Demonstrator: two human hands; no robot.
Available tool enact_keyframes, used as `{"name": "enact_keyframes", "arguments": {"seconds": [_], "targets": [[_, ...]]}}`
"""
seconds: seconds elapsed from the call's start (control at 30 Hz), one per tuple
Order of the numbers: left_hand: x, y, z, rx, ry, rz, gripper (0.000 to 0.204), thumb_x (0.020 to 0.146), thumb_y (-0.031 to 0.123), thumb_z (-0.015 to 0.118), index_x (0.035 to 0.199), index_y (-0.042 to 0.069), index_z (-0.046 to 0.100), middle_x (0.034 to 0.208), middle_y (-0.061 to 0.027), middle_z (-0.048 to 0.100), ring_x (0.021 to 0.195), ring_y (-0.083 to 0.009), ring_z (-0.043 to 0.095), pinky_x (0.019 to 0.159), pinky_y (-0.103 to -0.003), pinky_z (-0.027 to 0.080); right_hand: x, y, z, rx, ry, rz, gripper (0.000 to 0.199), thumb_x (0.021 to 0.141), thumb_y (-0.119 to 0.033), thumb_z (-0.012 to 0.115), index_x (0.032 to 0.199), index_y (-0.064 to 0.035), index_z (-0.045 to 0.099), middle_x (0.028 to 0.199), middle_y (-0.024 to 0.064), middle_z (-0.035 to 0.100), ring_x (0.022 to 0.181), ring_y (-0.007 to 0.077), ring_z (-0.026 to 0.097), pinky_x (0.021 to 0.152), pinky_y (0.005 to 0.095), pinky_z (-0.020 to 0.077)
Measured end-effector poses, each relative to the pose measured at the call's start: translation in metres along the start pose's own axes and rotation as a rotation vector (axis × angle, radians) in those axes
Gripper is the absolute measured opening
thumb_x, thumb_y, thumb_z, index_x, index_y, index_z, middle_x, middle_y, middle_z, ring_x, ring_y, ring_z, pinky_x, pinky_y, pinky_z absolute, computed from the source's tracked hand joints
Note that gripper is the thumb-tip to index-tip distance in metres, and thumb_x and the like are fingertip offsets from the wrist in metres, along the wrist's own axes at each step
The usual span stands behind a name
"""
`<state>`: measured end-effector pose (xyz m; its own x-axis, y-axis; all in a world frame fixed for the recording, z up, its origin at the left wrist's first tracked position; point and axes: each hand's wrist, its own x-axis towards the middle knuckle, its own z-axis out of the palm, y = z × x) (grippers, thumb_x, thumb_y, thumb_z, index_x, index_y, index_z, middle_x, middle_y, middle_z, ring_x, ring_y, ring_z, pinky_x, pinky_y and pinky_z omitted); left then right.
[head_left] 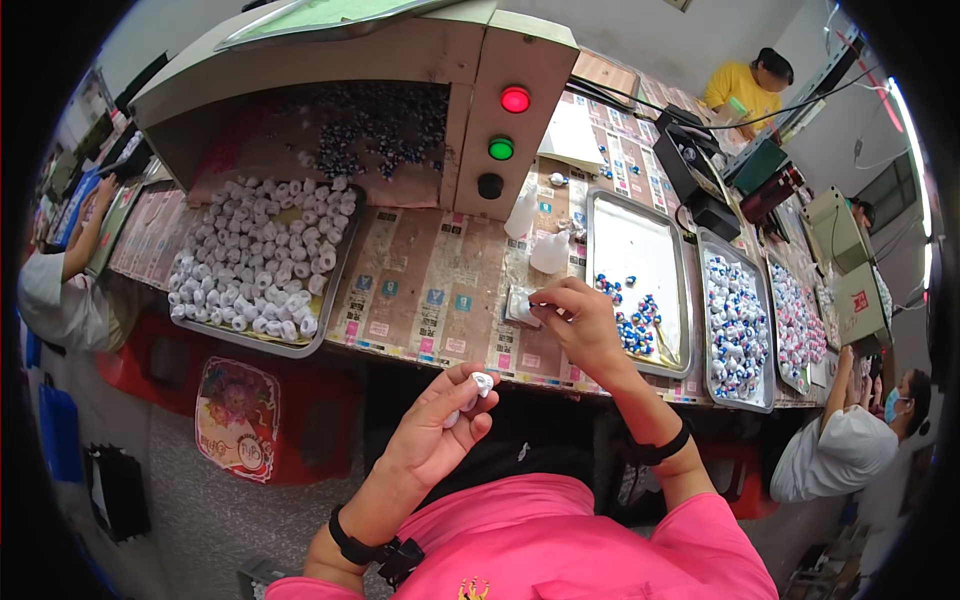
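My left hand [430, 418] is in front of the table's near edge, its fingers curled round small white plastic pieces. One white piece [483, 382] shows between thumb and forefinger, with a dark mark on it; another is lower in the palm. My right hand [590, 325] is over the table's edge, thumb and fingertips pinched together at a small whitish square pad or dish [521, 306]. Whatever those fingertips grip is too small to make out. Just beyond stands a translucent white bottle [549, 253]. To its right, a metal tray [640, 235] holds small blue, red and white pieces and a thin yellowish tool.
A metal tray [347, 245] heaped with white pieces sits at the left, by a beige machine [510, 60] with red and green lights. More filled trays [765, 385] line the right. A red stool [320, 430] stands below. Other people work around the table.
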<state>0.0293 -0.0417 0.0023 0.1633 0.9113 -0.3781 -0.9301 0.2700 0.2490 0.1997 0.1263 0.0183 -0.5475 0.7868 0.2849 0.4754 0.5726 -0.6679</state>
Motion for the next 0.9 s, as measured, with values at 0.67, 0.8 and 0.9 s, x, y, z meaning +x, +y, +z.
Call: {"name": "enact_keyframes", "arguments": {"seconds": [0.67, 0.8, 0.9], "targets": [[0.014, -0.005, 0.004, 0.025, -0.001, -0.054, 0.029, 0.090, 0.005, 0.061, 0.118, 0.010, 0.056, 0.101, -0.0018, 0.062, 0.085, -0.0103, 0.060, 0.059, -0.019, 0.047, -0.038, -0.046, -0.012, 0.563, -0.108, 0.154, 0.016, 0.081, -0.006, 0.070, 0.096, -0.0010, 0.070, 0.091, 0.0058, 0.066, 0.073, 0.0082, 0.058, 0.060, 0.0212, 0.0451], [0.016, -0.007, 0.004, 0.038, -0.005, -0.065, 0.030, 0.090, 0.004, 0.061, 0.119, 0.011, 0.057, 0.099, -0.0011, 0.063, 0.084, -0.0097, 0.061, 0.058, -0.019, 0.047, -0.044, -0.048, -0.010, 0.604, -0.132, 0.140, 0.016, 0.083, -0.008, 0.071, 0.097, -0.0010, 0.070, 0.091, 0.0056, 0.066, 0.074, 0.0069, 0.058, 0.061, 0.0203, 0.0457], [0.016, -0.008, 0.003, 0.047, 0.002, -0.057, 0.031, 0.090, 0.003, 0.061, 0.119, 0.011, 0.058, 0.099, -0.0015, 0.063, 0.084, -0.0097, 0.061, 0.057, -0.018, 0.046, -0.048, -0.046, -0.007, 0.657, -0.169, 0.212, 0.017, 0.083, -0.009, 0.071, 0.098, -0.0004, 0.070, 0.092, 0.0053, 0.066, 0.074, 0.0067, 0.059, 0.062, 0.0204, 0.0465]]}}
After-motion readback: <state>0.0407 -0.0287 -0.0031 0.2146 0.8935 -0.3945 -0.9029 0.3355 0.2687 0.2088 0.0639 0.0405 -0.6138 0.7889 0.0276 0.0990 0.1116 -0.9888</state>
